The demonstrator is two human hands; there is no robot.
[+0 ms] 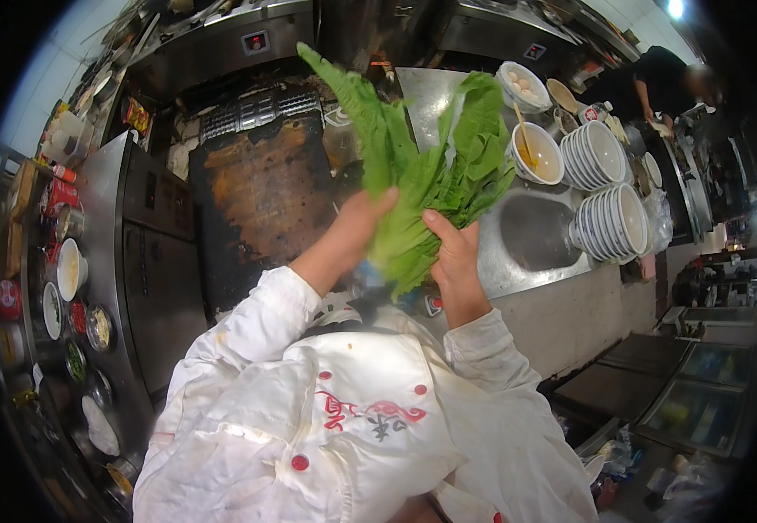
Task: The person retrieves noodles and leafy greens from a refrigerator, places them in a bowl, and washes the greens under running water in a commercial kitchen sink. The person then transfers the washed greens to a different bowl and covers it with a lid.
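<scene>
A bunch of long green leaf lettuce [411, 202] is held up in front of my chest, its pale stem end towards me and its leaf tips pointing away. My left hand [358, 222] grips it from the left, slightly blurred, with the thumb over the leaves. On the other side my right hand [453, 252] is closed around the leaves, thumb on top. The fingers beneath the lettuce are partly hidden. Both hands are above the floor between a stained mat [267, 189] and a steel worktop [502, 261].
On the worktop stand stacked white bowls [604, 222], a bowl with yellow liquid and chopsticks [538, 153], and a bowl of eggs [523, 85]. Ingredient bowls [72, 269] line a steel counter [110, 216] at left. Stoves [234, 39] run along the back. A person [666, 85] is at far right.
</scene>
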